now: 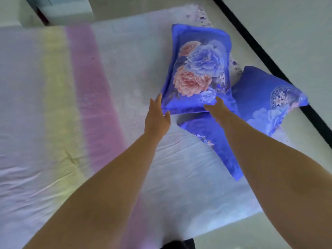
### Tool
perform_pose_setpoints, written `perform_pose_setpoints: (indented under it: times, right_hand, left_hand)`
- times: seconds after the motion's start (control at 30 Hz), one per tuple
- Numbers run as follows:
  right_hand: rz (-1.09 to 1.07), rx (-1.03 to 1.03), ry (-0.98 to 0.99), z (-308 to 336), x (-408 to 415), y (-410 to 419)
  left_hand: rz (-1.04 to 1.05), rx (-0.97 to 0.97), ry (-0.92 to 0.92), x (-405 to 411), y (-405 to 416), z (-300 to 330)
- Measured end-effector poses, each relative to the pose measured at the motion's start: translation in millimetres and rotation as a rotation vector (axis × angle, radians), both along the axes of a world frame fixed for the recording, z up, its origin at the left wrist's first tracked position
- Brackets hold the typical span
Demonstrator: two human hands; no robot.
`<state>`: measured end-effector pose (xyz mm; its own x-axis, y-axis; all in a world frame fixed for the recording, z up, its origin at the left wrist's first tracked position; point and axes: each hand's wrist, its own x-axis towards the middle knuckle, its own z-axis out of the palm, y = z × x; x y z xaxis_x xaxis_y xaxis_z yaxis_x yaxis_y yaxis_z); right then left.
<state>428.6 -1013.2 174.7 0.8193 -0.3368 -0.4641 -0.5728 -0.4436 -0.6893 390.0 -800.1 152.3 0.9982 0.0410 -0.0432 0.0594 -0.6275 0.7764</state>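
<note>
Bedding fills the frame: a pale bed sheet [45,177] carries a yellow stripe [53,78] and, just to its right, a pink stripe [89,78]. Both run from the upper left down toward the lower middle.

Right of the stripes, the left hand [157,119] reaches in at mid frame. Its fingers are straight and close together, with their tips against the lower left corner of the upper pillow [199,69]. That pillow is blue with large pink and lilac flowers. It lies centre right in the frame, its long side running up and down and its lower end resting on a second pillow.

The right hand [214,109] meets the same lower edge further right, fingers stretched and a little spread, lying on the cloth.

The lower pillow [269,97], also blue, lies crosswise beneath. One end shows under the right forearm and the other reaches the right of the frame. A black strip [252,42] runs diagonally down the far right, past the bed's edge.
</note>
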Motion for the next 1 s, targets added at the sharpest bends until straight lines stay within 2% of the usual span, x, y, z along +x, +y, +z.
perform_pose_setpoints:
  times: [0.1, 0.2, 0.4, 0.5, 0.67, 0.83, 0.93, 1.0]
  right_hand:
    - [0.132, 0.199, 0.213, -30, -46, 52]
    - [0.303, 0.325, 0.321, -50, -102, 127]
    - [0.739, 0.35, 0.446, -63, -217, 295]
    - [0.943, 0.318, 0.431, -62, -275, 380]
    - [1.172, 0.263, 0.418, -67, -376, 520]
    - [1.222, 0.266, 0.497, -90, -480, 665]
    - [1.257, 0.253, 0.571, -118, -538, 750]
    - [1.332, 0.176, 0.547, -142, -572, 801]
  left_hand:
    - [0.14, 0.06, 0.189, -67, 28, -37]
    - [0.275, 0.039, 0.368, -129, 70, -61]
    - [0.662, -0.135, 0.576, -243, 189, -77]
    - [0.842, -0.281, 0.621, -309, 258, -85]
    - [1.094, -0.4, 0.701, -443, 373, -108]
    - [1.423, -0.601, 0.657, -593, 512, -128]
    - [1.584, -0.597, 0.618, -672, 596, -139]
    - [1.646, -0.581, 0.619, -713, 639, -146]
